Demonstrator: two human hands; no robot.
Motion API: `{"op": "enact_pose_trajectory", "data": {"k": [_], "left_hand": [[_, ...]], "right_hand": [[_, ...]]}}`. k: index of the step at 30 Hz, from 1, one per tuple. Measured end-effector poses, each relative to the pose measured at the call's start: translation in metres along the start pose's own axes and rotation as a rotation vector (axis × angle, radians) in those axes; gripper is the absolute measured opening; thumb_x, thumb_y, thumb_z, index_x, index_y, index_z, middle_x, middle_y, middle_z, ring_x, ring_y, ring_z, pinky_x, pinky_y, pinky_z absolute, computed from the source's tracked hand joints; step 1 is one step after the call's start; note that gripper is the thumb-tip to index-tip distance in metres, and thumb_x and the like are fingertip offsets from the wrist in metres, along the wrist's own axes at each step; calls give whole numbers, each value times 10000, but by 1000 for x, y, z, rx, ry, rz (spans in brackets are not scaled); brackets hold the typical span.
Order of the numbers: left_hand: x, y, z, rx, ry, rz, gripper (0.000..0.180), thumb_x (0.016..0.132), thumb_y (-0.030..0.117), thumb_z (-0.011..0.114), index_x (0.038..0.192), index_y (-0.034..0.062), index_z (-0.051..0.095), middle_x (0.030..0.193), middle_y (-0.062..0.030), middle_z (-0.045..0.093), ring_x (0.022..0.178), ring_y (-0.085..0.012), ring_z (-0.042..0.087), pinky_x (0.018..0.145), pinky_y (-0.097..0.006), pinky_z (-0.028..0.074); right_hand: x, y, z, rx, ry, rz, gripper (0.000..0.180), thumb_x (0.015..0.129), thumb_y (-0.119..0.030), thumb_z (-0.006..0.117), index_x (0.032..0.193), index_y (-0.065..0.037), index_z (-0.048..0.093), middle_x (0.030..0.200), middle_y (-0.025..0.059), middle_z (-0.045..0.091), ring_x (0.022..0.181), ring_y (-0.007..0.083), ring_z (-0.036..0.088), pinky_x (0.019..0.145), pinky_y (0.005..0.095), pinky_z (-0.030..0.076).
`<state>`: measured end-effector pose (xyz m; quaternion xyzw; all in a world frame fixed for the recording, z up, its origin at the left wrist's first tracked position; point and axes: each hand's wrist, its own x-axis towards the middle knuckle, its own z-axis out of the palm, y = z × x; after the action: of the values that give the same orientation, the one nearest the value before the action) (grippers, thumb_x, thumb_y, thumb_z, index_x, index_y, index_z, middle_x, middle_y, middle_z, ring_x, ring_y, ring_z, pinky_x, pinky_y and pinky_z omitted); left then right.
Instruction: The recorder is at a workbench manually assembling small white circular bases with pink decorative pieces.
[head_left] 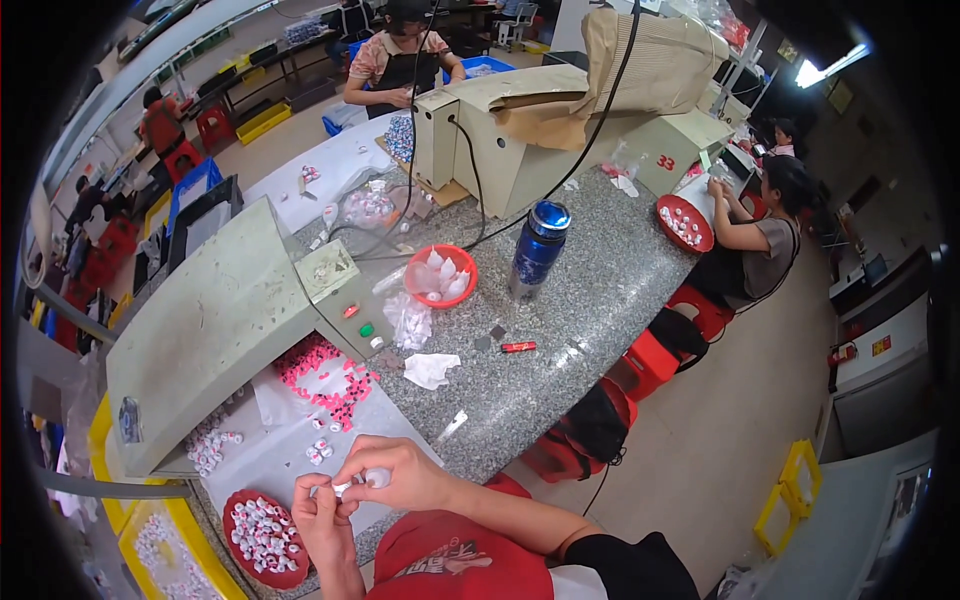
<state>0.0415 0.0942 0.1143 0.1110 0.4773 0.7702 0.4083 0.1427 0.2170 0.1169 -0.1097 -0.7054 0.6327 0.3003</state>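
Observation:
Above the near edge of the granite worktop (600, 260), my hands meet with fingers pinched together. My left hand (318, 510) grips a small white piece (343, 489), mostly hidden by the fingertips. A small translucent white squeeze bottle (377, 478) sticks out of my right hand (400, 472), which is closed around it. Beneath and left of my hands stands a red scalloped bowl (237, 496) full of small white pieces with dark and pink marks. Similar little pieces (320, 451) lie on the white sheet (240, 465), beyond my hands. Many small pink pieces (345, 412) are scattered farther back on it.
A pale green machine housing (210, 340) arches over the sheet's left side. Beyond are an orange bowl (472, 262) of white squeeze bottles, crumpled tissue (432, 370), a red lighter (518, 347) and a blue bottle (540, 245). A yellow tray (130, 545) is left. Two co-workers (770, 235) (395, 65) sit farther off.

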Motion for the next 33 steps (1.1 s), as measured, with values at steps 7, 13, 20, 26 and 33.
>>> {"op": "enact_pose_trajectory", "data": {"k": [7,13,20,26,33], "left_hand": [[-20,0,-7,352,56,290,234,725,-117,556,956,-81,538,777,-130,598,623,-149,579,562,-240,475],[-11,10,6,273,2,103,219,745,-95,574,960,-76,537,825,-135,607,742,-178,614,646,-254,509],[-22,16,-10,311,-147,232,257,730,-94,596,976,-63,527,850,-134,600,787,-179,619,686,-263,517],[-25,23,-13,349,-106,237,231,735,-95,593,956,-60,537,829,-133,602,751,-187,626,662,-265,525],[-23,15,-32,343,-66,258,213,758,-65,587,964,-49,533,830,-138,623,733,-168,623,634,-246,514]], "right_hand": [[-2,-6,13,366,-111,144,158,695,-2,662,849,-10,627,800,68,587,754,131,569,642,250,453],[-10,-2,9,319,50,274,140,703,47,638,837,20,608,868,88,582,772,128,574,670,227,469],[-6,-4,23,330,-5,213,171,674,68,649,832,19,608,871,104,576,783,148,558,674,240,449],[-6,7,28,329,-88,189,201,681,61,651,872,17,605,873,110,570,769,144,552,669,235,443],[-2,10,47,365,-72,375,138,726,30,634,859,12,602,881,96,576,734,116,553,594,207,454]]}}
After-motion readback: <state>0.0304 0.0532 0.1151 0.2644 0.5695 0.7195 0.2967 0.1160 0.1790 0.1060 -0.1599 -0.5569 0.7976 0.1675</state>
